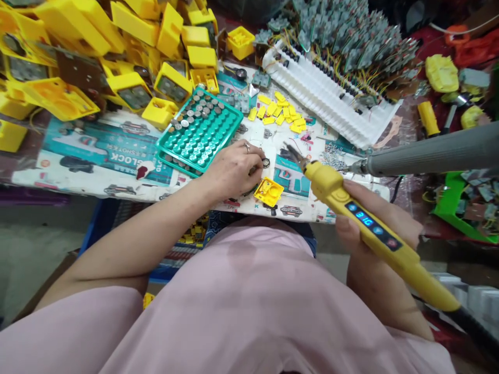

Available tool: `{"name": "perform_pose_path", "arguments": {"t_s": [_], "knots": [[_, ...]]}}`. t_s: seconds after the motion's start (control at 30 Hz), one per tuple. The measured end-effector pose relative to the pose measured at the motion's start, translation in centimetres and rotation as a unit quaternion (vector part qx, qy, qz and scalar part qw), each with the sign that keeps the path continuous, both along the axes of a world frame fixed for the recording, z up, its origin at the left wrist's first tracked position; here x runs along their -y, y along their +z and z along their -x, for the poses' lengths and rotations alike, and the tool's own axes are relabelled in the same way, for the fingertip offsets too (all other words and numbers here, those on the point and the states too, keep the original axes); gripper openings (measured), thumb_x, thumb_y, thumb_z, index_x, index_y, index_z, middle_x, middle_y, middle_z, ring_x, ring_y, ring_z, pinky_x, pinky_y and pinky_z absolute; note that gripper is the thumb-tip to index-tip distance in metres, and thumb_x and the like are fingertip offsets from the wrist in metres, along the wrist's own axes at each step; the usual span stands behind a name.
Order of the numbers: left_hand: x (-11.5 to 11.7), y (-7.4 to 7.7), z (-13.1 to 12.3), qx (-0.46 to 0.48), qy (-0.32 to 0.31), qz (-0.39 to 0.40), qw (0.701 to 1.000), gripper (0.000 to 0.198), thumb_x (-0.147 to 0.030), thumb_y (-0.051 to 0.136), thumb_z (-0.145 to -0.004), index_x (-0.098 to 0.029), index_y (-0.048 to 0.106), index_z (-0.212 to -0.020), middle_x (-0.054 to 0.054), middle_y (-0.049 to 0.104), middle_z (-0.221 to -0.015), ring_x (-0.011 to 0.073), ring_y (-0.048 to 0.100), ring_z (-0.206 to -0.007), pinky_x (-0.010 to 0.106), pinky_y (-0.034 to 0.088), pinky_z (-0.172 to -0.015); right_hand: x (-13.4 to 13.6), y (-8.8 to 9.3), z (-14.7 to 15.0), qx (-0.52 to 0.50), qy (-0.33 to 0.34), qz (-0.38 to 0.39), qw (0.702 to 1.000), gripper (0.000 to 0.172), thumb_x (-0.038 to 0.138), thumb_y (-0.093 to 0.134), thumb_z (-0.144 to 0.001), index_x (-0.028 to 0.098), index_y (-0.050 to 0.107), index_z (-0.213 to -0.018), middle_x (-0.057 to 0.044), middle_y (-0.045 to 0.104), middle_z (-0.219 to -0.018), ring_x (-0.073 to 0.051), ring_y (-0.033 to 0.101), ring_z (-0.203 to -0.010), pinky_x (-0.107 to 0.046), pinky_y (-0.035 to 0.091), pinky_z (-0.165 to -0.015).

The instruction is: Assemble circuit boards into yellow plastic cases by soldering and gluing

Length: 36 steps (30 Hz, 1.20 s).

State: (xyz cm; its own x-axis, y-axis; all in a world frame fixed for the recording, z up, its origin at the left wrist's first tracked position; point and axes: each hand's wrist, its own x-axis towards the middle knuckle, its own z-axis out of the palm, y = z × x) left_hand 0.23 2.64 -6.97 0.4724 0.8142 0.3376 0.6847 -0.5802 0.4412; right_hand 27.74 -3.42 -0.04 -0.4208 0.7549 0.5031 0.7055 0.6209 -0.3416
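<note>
My right hand [374, 218] is wrapped round a yellow soldering iron [351, 205] with a blue lit display, its tip pointing up and left over the table. My left hand [234, 169] rests curled on the table, fingers pinched on a small round dark part [265, 162]; a ring shows on one finger. Just in front of that hand lies a small yellow plastic housing [268, 191]. A green tray [199, 130] of round metal cells sits just left of my left hand.
A heap of yellow plastic housings [97, 57] fills the back left. Small yellow pieces [278, 111] lie mid-table. A white rack [331, 98] with wired circuit boards stands at the back right. A grey tube [436, 153] crosses at the right.
</note>
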Motion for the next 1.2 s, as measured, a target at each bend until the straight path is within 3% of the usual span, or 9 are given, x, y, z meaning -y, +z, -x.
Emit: {"name": "perform_pose_path", "arguments": {"t_s": [0.1, 0.23, 0.33, 0.5, 0.7, 1.0, 1.2], "knots": [[0.0, -0.2, 0.1, -0.003, -0.003, 0.002, 1.0, 0.022, -0.021, 0.052, -0.09, -0.016, 0.068, -0.077, 0.005, 0.077, -0.095, 0.0191, 0.07, -0.087, 0.035, 0.055, -0.089, -0.6, 0.8, -0.1, 0.0, 0.057, -0.046, 0.997, 0.04, 0.028, 0.065, -0.088, 0.024, 0.065, -0.128, -0.002, 0.078, -0.089, -0.015, 0.071, -0.063, -0.024, 0.059, -0.057], [0.2, -0.2, 0.2, 0.013, 0.004, 0.003, 1.0, 0.02, -0.021, 0.053, -0.089, -0.016, 0.068, -0.079, 0.006, 0.076, -0.098, 0.0193, 0.07, -0.09, 0.035, 0.055, -0.089, -1.4, 1.1, -0.3, 0.022, 0.126, -0.023, 0.992, 0.045, 0.024, 0.069, -0.085, 0.016, 0.064, -0.129, -0.006, 0.078, -0.083, -0.016, 0.073, -0.063, -0.023, 0.059, -0.057], [0.1, 0.1, 0.1, 0.027, -0.004, 0.003, 1.0, 0.022, -0.023, 0.051, -0.09, -0.016, 0.068, -0.078, 0.009, 0.075, -0.106, 0.0201, 0.069, -0.096, 0.035, 0.055, -0.09, -1.4, 1.1, -0.4, -0.006, 0.118, -0.044, 0.992, 0.04, 0.023, 0.066, -0.086, 0.014, 0.066, -0.125, -0.007, 0.078, -0.083, -0.015, 0.072, -0.062, -0.022, 0.06, -0.057], [-0.3, 0.4, -0.2, 0.031, -0.043, 0.046, 0.998, 0.023, -0.02, 0.05, -0.09, -0.016, 0.068, -0.077, 0.008, 0.076, -0.097, 0.019, 0.069, -0.088, 0.037, 0.055, -0.089, -1.1, 1.2, -0.2, -0.005, 0.097, -0.042, 0.994, 0.038, 0.028, 0.063, -0.088, 0.02, 0.067, -0.125, -0.004, 0.078, -0.083, -0.016, 0.071, -0.058, -0.025, 0.061, -0.053], [-0.6, 0.7, -0.4, 0.026, -0.045, 0.077, 0.996, 0.022, -0.02, 0.051, -0.088, -0.016, 0.07, -0.077, 0.009, 0.076, -0.097, 0.0201, 0.069, -0.09, 0.037, 0.056, -0.088, -0.9, 0.9, 0.4, 0.018, 0.082, -0.068, 0.994, 0.035, 0.026, 0.06, -0.089, 0.023, 0.066, -0.124, 0.0, 0.077, -0.072, -0.012, 0.061, -0.04, -0.024, 0.05, -0.039], [-0.6, 1.1, -0.5, -0.007, -0.036, 0.087, 0.996, 0.023, -0.02, 0.05, -0.087, -0.015, 0.069, -0.075, 0.009, 0.075, -0.098, 0.0206, 0.069, -0.09, 0.036, 0.056, -0.086, -1.5, 0.8, 0.4, 0.008, 0.127, -0.027, 0.992, 0.033, 0.025, 0.067, -0.085, 0.018, 0.066, -0.118, -0.006, 0.079, -0.081, -0.017, 0.074, -0.059, -0.024, 0.059, -0.051], [-0.7, 1.2, -0.7, -0.026, -0.033, 0.085, 0.996, 0.023, -0.02, 0.05, -0.087, -0.015, 0.07, -0.076, 0.009, 0.075, -0.097, 0.0204, 0.068, -0.09, 0.035, 0.055, -0.086, -1.5, 0.5, 0.8, 0.004, 0.115, -0.028, 0.993, 0.03, 0.028, 0.07, -0.083, 0.019, 0.067, -0.111, -0.002, 0.076, -0.07, -0.018, 0.072, -0.054, -0.024, 0.057, -0.047]]}}
